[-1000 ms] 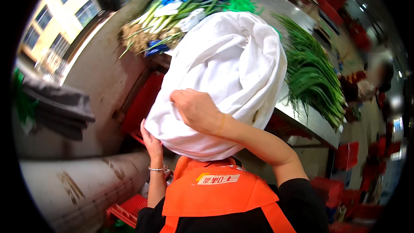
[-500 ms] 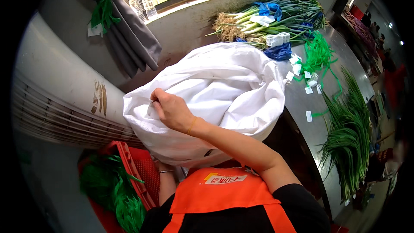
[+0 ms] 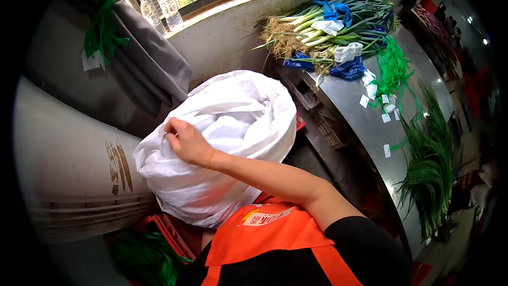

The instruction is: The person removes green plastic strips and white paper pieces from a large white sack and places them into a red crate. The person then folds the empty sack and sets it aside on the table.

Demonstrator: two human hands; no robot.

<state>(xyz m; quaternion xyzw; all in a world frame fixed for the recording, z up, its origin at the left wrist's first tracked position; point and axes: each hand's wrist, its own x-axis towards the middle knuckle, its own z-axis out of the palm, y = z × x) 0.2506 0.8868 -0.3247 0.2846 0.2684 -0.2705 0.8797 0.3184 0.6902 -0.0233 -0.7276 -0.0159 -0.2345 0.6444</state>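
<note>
The bare right hand [image 3: 188, 142] pinches with closed fingers the rim of a large white cloth sack [image 3: 227, 133], left of the grey metal table [image 3: 368, 132]. The left hand is hidden; its grip I cannot tell. If the pinch slips, the soft rim may fold inward.

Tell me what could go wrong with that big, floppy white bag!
The white bag might slip or sag: only the right hand shows, pinching its edge, and the left is out of sight. Its bottom could also snag on the red crate, which looks close below, though the picture doesn't show whether they touch.
</note>
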